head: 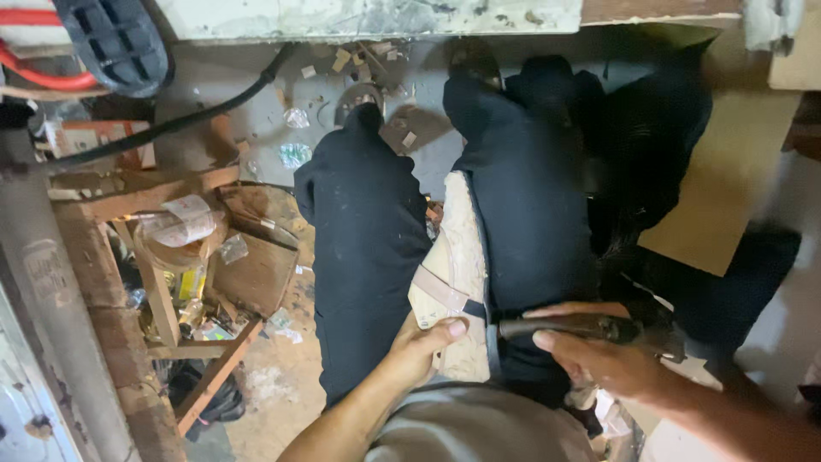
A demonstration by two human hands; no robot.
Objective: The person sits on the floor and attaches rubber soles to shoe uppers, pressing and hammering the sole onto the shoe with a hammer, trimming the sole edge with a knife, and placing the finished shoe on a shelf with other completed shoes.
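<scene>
Shoe sole point(453, 257), pale and wedge-shaped, lies lengthwise between the person's two thighs, its narrow end pointing away toward the knees and its broad near end by the lap. A tan strap point(445, 293) crosses that near end at a slant. The left hand point(421, 344) is closed on the sole's near left edge, thumb laid on top just below the strap and fingers curled underneath, out of view. The right hand point(599, 358) is wrapped round the dark handle of a hand tool point(590, 328); the thumb lies along the handle's near side and the fingers fold over the far side. The tool's narrow front end points left and meets the sole's right edge just beside the strap; whether it is a knife or a file cannot be told, since the working end is dark and partly hidden against the trousers.

Both legs wear dark trousers point(368, 239), dusted with pale specks, and a grey shirt hem shows at the bottom of the view. On the left stands a rough wooden rack point(162, 282) holding scraps of brown leather, crumpled plastic and small packets. A black cable point(205, 107) runs across the grey floor beyond it, near a red hose point(51, 81) and a dark ribbed object in the top left corner. Small offcuts and scraps point(359, 60) litter the floor beyond the knees. To the right lies a flat sheet of tan board point(727, 197), partly covered by a dark cloth.
</scene>
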